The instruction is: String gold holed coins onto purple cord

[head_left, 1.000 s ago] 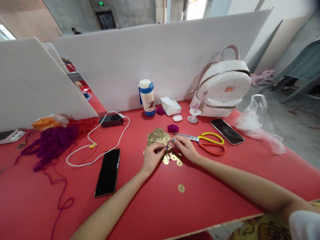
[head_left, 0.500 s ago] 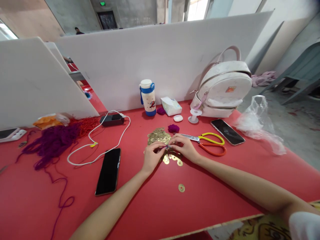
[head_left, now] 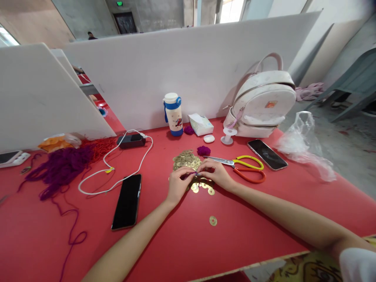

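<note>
My left hand (head_left: 178, 183) and my right hand (head_left: 216, 173) meet fingertip to fingertip over a heap of brass coins (head_left: 187, 158). Both pinch a short purple cord (head_left: 192, 173), and a bit of it hangs down between them. The fingers partly hide the cord, so its knot or shape is unclear. One square-holed coin (head_left: 213, 221) lies apart, nearer to me. Just right of my right hand rest scissors (head_left: 248, 163) with one yellow and one red handle. A small purple yarn bundle (head_left: 203, 150) sits behind the coins.
On the red table (head_left: 176, 243), a black phone (head_left: 127, 201), white cable (head_left: 82, 188) and purple yarn pile (head_left: 63, 166) lie left. A bottle (head_left: 174, 115), tissue pack (head_left: 201, 124), spool (head_left: 228, 136) and backpack (head_left: 264, 103) stand behind. Another phone (head_left: 267, 154) and plastic bag (head_left: 305, 147) lie right.
My hands stay almost in the same place, still pinching the cord. The cord's hanging end and my right fingertips have shifted very slightly. The objects on the table have not moved.
</note>
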The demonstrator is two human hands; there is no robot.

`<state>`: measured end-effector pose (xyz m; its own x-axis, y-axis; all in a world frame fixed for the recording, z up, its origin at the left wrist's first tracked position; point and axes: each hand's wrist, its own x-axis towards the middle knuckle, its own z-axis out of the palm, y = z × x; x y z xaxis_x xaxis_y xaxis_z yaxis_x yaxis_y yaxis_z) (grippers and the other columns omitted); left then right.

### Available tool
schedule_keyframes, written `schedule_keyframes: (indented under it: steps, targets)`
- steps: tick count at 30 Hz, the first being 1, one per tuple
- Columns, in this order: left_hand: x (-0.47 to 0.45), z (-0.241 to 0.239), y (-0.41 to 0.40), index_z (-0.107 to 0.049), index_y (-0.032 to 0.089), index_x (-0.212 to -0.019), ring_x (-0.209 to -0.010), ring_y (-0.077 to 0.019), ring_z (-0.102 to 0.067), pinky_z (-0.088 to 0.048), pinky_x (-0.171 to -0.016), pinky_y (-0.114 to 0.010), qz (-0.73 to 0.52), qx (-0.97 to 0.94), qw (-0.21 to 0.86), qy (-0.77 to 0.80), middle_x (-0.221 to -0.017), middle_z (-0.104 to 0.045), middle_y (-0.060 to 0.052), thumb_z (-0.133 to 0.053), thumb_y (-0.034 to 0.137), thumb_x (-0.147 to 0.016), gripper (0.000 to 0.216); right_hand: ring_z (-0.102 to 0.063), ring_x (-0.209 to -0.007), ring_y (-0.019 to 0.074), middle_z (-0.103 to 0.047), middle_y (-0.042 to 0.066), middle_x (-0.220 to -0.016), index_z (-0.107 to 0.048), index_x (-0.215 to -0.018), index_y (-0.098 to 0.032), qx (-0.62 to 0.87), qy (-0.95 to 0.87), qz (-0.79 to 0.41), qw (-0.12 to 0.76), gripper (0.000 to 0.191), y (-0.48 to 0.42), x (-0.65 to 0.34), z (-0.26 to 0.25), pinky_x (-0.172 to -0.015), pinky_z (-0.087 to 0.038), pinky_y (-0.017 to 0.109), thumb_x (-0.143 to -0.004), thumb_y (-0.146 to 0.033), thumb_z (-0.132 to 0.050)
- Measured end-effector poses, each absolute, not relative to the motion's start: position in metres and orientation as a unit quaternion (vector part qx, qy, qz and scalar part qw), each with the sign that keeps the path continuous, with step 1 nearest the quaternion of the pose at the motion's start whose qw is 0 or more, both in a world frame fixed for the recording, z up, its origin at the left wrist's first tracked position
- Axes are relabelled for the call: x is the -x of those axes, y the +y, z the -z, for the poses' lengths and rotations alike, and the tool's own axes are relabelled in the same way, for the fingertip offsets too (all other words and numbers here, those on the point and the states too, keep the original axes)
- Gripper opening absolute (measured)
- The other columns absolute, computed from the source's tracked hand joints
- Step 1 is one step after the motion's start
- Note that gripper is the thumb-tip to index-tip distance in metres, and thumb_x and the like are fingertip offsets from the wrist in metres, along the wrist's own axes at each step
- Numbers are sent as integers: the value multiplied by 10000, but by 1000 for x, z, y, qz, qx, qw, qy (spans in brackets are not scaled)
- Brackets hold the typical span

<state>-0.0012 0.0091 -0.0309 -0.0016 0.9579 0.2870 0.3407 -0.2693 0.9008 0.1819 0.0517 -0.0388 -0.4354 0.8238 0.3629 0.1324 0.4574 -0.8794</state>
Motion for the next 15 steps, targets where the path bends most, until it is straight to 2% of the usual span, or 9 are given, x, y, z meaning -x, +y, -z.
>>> schedule_keyframes:
  steps: [11, 15]
  targets:
    - [0, 29, 10, -748, 206, -750, -814, -197, -691, -549, -792, -327, -491, -641, 340, 483, -840, -749, -54, -666, 138, -772, 109, -584, -741, 161, -624, 17, -774, -654, -727, -189, 333, -701, -496, 390, 130, 57, -183, 38, -712, -460, 299, -773, -298, -710]
    - [0, 29, 11, -744, 201, -749, -806, -200, -692, -549, -772, -326, -491, -635, 337, 492, -835, -749, -58, -684, 163, -759, 72, -513, -569, 107, -580, -7, -741, -608, -822, -187, 346, -664, -543, 381, 193, 57, -184, 38, -526, -405, 242, -808, -370, -666]
